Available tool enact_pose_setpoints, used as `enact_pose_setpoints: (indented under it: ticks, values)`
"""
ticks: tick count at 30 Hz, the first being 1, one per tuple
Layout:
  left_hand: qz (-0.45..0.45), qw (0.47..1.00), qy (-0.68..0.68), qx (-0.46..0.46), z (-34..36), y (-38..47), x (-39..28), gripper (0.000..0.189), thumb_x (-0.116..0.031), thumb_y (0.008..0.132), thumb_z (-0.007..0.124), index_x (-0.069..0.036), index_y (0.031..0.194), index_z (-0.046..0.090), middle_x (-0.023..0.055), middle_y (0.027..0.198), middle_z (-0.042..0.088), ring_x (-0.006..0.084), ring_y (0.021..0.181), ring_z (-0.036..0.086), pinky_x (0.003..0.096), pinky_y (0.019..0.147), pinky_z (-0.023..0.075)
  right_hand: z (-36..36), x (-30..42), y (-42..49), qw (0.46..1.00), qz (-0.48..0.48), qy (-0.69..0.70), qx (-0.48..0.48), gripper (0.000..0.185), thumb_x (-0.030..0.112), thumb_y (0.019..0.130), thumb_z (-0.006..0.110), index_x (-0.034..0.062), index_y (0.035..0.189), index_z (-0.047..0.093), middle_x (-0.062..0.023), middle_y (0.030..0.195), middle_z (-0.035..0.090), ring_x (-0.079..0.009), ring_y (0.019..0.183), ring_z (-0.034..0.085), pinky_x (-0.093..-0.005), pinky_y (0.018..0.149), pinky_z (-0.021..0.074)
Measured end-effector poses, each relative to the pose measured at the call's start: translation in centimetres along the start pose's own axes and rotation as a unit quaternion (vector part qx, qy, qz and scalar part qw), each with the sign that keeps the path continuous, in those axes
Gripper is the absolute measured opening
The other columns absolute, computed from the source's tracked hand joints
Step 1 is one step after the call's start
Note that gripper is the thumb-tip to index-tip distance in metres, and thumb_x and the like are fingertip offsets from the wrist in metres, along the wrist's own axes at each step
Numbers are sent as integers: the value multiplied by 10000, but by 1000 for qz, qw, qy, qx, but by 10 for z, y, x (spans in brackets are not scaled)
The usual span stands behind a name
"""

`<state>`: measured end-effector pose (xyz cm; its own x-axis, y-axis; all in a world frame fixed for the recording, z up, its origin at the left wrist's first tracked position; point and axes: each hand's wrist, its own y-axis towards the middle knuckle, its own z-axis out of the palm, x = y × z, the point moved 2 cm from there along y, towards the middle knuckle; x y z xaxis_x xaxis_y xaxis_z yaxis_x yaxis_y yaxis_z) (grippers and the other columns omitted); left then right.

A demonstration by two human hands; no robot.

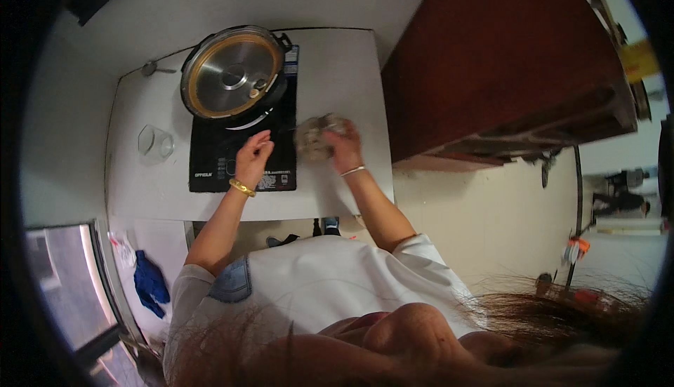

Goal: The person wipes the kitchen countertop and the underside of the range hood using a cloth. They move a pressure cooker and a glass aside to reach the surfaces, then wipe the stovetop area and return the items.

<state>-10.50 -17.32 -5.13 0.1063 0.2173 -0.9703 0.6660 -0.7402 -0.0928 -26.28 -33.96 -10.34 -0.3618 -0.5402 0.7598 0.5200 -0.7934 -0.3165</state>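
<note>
My right hand [345, 147] grips a crumpled, greyish cloth or bag [315, 137], blurred, over the white counter just right of the black induction cooktop [210, 150]. Above the cooktop's front part is my left hand [254, 156], its fingers bent and nothing seen between them. At the cooktop's back, a dark pot carries a steel lid [210, 71] with a tan sealing ring, tilted so its inner side shows. A clear glass [156, 145] is on the counter at the left.
A small metal utensil [152, 68] rests at the counter's back left corner. The white counter [347, 71] borders a tall reddish-brown wooden cabinet [489, 60] on the right. Dark blue cloth [150, 284] hangs at the lower left. Another person [624, 203] is far off at the right.
</note>
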Motion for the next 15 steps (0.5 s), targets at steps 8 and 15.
enact_pose_setpoints:
  ticks: [8,15]
  values:
    - [4,844,423,-329,-132,-4,101,518,-347,848,560,-63,1267,445,159,1292,433,324,1206,398,432,1003,313,-21,109,106,984,-20,-124,-127,626,28,801,588,150,1359,332,-93,1299,417,-277,1119,453,-434,847,451]
    - [-140,761,583,-248,-129,-2,101,709,-548,875,412,-77,1389,281,172,1413,297,324,1335,236,540,1042,195,44,193,219,955,-196,-176,-139,585,51,841,567,72,1363,303,-148,1327,360,-292,1160,419,-401,878,436]
